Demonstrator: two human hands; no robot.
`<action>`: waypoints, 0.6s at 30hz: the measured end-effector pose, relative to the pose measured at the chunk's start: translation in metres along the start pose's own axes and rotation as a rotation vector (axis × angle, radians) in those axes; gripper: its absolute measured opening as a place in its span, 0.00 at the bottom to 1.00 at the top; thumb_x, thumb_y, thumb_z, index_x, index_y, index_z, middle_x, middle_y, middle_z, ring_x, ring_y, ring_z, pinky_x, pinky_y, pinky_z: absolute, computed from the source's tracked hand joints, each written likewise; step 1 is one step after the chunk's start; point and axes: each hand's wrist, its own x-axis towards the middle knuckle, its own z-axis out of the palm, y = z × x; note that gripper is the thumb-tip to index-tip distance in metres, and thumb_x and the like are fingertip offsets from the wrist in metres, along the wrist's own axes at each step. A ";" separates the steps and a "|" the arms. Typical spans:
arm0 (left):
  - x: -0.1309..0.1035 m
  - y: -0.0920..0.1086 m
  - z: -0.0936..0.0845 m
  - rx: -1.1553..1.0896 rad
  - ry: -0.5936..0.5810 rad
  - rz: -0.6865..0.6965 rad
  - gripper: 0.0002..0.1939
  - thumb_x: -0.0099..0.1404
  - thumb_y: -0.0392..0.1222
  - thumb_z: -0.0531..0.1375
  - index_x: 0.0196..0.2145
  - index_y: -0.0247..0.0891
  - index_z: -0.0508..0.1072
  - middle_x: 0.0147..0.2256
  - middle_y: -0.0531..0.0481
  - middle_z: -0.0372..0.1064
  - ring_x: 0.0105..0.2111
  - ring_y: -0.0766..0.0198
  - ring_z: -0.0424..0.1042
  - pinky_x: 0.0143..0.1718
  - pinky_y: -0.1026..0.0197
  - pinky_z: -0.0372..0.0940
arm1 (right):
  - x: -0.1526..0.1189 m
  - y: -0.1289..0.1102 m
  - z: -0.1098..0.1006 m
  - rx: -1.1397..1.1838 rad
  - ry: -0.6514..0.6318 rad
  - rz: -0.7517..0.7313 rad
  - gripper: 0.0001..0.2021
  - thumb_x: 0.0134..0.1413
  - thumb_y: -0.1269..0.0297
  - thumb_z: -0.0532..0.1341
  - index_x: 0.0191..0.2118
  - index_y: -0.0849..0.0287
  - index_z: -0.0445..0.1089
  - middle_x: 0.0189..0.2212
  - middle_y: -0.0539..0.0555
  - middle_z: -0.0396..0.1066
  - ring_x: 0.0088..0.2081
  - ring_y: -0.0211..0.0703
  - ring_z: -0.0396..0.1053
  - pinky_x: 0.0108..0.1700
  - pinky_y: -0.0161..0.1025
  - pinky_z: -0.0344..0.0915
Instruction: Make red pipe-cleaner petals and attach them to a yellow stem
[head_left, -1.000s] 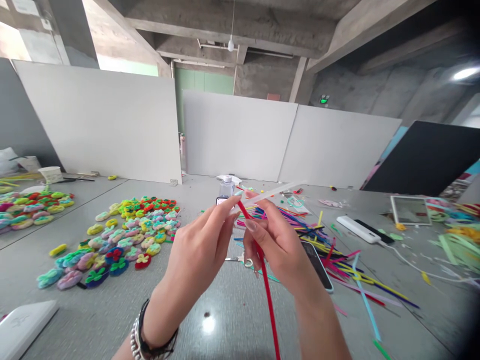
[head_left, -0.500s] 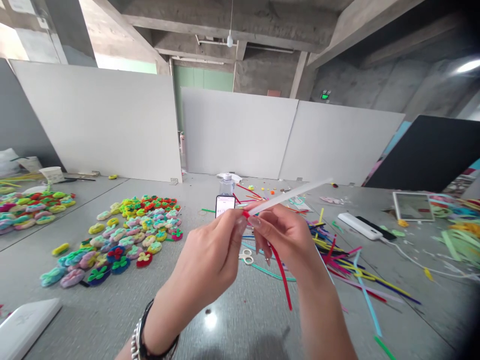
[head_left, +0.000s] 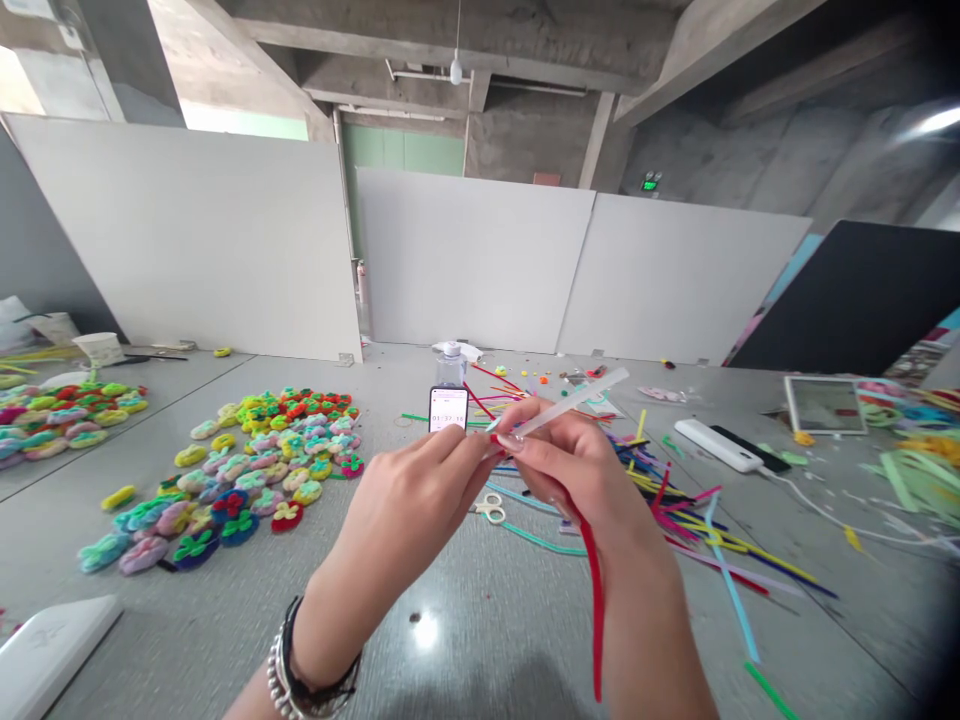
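Note:
My left hand point(head_left: 420, 490) is closed, its fingertips pinching the end of a red pipe cleaner. My right hand point(head_left: 581, 465) is closed too, its thumb and fingers meeting the left fingertips at the red piece. From the right hand the red pipe cleaner point(head_left: 597, 610) hangs down along the wrist. A translucent white strip point(head_left: 574, 402) sticks out up and to the right from between the fingertips. Just what each fingertip holds at the meeting point is too small to tell. White-handled scissors point(head_left: 492, 509) lie on the table below the hands.
Behind the hands a phone point(head_left: 448, 408) leans against a bottle point(head_left: 451, 366). Many pipe-cleaner flowers point(head_left: 262, 460) lie at left, with a white box point(head_left: 56, 650) nearer. Loose pipe cleaners point(head_left: 697, 525) and a white power bank point(head_left: 716, 446) lie at right.
The white strip has slid or tilted lower, and less of it sticks out. The red tail has swung right and now hangs longer beside my right wrist. Both hands stay together.

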 end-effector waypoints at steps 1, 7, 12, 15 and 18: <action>0.000 0.000 0.000 0.006 0.002 -0.004 0.14 0.72 0.42 0.50 0.32 0.36 0.70 0.23 0.55 0.62 0.19 0.70 0.61 0.18 0.64 0.49 | 0.001 0.000 0.000 -0.011 -0.007 0.006 0.03 0.59 0.64 0.59 0.36 0.57 0.66 0.09 0.37 0.49 0.12 0.27 0.40 0.14 0.30 0.37; 0.000 -0.001 0.000 0.028 -0.001 -0.006 0.16 0.73 0.44 0.49 0.32 0.36 0.71 0.23 0.55 0.63 0.19 0.70 0.59 0.18 0.64 0.48 | 0.002 -0.002 -0.001 -0.066 -0.002 0.030 0.05 0.60 0.63 0.58 0.40 0.58 0.65 0.11 0.38 0.46 0.14 0.29 0.40 0.17 0.32 0.36; 0.000 -0.002 -0.001 -0.023 -0.051 -0.032 0.16 0.73 0.44 0.48 0.34 0.36 0.70 0.24 0.54 0.65 0.20 0.70 0.62 0.19 0.65 0.50 | 0.001 -0.004 -0.006 -0.156 -0.014 0.070 0.09 0.61 0.58 0.58 0.43 0.57 0.65 0.13 0.38 0.45 0.16 0.30 0.40 0.18 0.34 0.37; 0.001 -0.002 -0.001 -0.053 -0.074 -0.034 0.14 0.73 0.43 0.48 0.35 0.36 0.69 0.25 0.53 0.67 0.21 0.70 0.64 0.20 0.65 0.51 | 0.001 -0.003 -0.009 -0.175 -0.023 0.058 0.11 0.59 0.55 0.60 0.42 0.57 0.68 0.13 0.39 0.43 0.16 0.31 0.39 0.19 0.34 0.38; 0.002 -0.002 0.000 -0.058 -0.055 -0.027 0.13 0.73 0.42 0.48 0.33 0.36 0.68 0.24 0.53 0.67 0.20 0.70 0.63 0.20 0.64 0.49 | 0.002 -0.003 -0.010 -0.173 -0.005 0.028 0.13 0.56 0.53 0.63 0.41 0.57 0.70 0.13 0.39 0.45 0.16 0.30 0.40 0.18 0.34 0.38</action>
